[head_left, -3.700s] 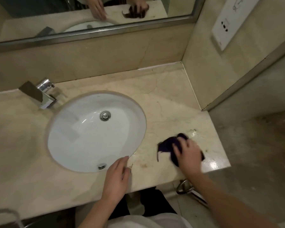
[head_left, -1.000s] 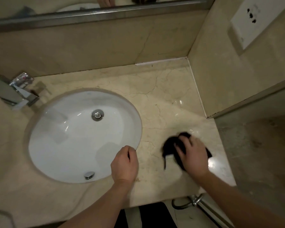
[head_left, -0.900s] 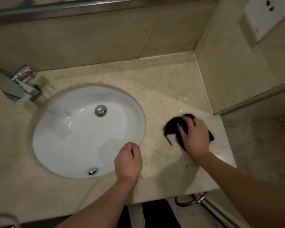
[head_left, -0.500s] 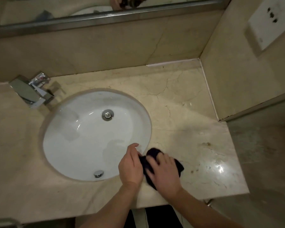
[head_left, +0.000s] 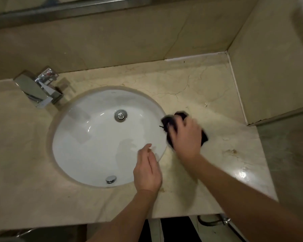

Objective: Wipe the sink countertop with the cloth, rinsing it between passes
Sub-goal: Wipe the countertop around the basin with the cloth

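Note:
A dark cloth (head_left: 170, 121) lies pressed on the beige marble countertop (head_left: 208, 95) right beside the right rim of the white oval basin (head_left: 94, 137). My right hand (head_left: 184, 137) covers most of the cloth and presses it flat; only its left and right edges show. My left hand (head_left: 147, 170) rests loosely curled at the basin's front right rim, holding nothing. The chrome tap (head_left: 40, 90) stands at the basin's back left, with no water running.
A tiled wall rises behind the counter, and a side wall (head_left: 269, 58) closes its right end. Brownish stains (head_left: 232, 151) mark the counter right of the cloth, near a wet glare patch (head_left: 242, 174). Pipes (head_left: 215, 221) show under the front edge.
My right hand has slid the cloth from the front of the counter, next to my left hand, back and right along the basin's rim. The left hand has stayed at the front rim.

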The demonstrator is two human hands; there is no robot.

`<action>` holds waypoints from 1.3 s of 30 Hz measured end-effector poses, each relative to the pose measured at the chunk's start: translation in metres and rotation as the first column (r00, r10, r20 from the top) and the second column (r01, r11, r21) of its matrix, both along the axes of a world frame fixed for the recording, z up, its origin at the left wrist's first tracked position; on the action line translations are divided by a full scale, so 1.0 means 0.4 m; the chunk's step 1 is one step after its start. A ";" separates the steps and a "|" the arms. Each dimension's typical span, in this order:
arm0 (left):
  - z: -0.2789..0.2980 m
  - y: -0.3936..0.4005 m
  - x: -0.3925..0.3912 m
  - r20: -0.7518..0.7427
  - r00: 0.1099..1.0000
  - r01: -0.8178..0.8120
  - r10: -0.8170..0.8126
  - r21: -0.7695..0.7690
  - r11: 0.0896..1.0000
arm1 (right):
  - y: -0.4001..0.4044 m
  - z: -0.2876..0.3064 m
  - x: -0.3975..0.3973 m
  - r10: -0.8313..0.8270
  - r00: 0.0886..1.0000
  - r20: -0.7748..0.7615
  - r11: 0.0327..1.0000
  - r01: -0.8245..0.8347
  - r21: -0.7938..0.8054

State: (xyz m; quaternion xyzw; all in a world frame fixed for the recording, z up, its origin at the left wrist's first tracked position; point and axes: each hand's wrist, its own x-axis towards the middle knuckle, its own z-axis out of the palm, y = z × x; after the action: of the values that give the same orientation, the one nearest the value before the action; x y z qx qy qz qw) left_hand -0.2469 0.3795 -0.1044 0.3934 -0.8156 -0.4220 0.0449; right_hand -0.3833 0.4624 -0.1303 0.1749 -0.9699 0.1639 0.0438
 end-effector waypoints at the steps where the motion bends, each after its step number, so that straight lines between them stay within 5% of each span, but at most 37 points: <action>1: 0.006 -0.001 -0.003 -0.029 0.999 -0.018 0.017 -0.005 1.000 | 0.001 -0.003 0.073 0.067 0.998 0.013 0.998 -0.067 -0.003; 5: 0.016 -0.005 0.007 -0.085 0.996 0.017 -0.018 -0.012 1.000 | 0.063 -0.007 0.327 0.289 0.954 0.078 0.956 -0.292 0.033; 9: 0.010 -0.015 0.026 -0.128 0.982 0.134 -0.139 -0.046 0.990 | 0.157 -0.006 0.250 0.321 0.947 0.010 0.947 -0.321 0.034; 14: 0.006 -0.003 0.017 -0.077 0.989 0.127 -0.129 -0.029 0.992 | 0.230 0.007 -0.054 0.024 1.000 -0.012 0.998 -0.023 0.059; 19: -0.009 0.003 0.009 0.031 0.984 0.178 -0.177 -0.046 0.983 | 0.174 0.010 -0.216 -0.282 0.959 -0.012 0.959 0.283 0.020; 22: -0.014 0.013 -0.022 0.135 0.986 0.095 -0.096 0.010 0.995 | 0.173 0.013 -0.132 -0.243 0.970 0.020 0.970 0.243 0.002; 29: 0.013 0.059 -0.265 0.117 0.974 -0.219 0.194 0.264 0.939 | 0.249 -0.010 0.105 -0.004 0.998 0.060 0.999 0.001 0.045; 32: -0.013 0.072 -0.287 0.139 0.957 -0.279 0.255 0.204 0.938 | 0.255 -0.005 0.036 0.069 0.996 0.051 0.996 -0.072 0.061; 39: -0.043 0.087 -0.302 0.188 0.952 -0.248 0.242 0.006 0.969 | 0.169 0.001 -0.282 -0.131 0.991 -0.007 0.991 0.131 -0.031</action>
State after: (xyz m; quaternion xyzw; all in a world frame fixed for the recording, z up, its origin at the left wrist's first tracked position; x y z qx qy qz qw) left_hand -0.3678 0.4141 -0.1214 0.5298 -0.7547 -0.3866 0.0148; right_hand -0.4963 0.5298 -0.1301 0.1111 -0.9764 0.1748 0.0617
